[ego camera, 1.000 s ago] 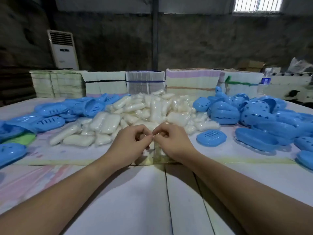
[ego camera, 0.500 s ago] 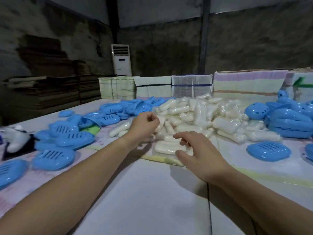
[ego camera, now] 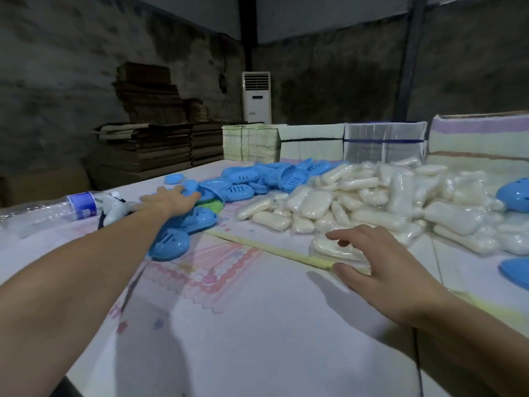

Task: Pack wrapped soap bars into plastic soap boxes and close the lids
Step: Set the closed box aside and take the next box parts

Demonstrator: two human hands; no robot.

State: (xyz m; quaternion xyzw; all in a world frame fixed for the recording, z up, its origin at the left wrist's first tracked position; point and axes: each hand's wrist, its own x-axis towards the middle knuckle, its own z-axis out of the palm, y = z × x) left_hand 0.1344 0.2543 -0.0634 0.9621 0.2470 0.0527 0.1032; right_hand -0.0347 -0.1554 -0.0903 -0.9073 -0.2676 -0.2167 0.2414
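Note:
A heap of white wrapped soap bars covers the middle and right of the table. Blue plastic soap box halves lie piled at the left of the heap. My left hand is stretched far left over the blue pieces, fingers extended, resting on one of them. My right hand hovers with spread fingers over a wrapped soap bar at the near edge of the heap; thumb and fingers lie on either side of it, and no grip is visible.
A clear plastic water bottle lies on its side at the far left. Stacked boxes and wrapped bundles line the table's back edge. More blue box parts sit at the right. A standing air conditioner and cardboard stacks stand behind.
The view has swung left. My hands came apart from the middle: the left one reached out to the blue box parts, the right one dropped toward the near soap bar.

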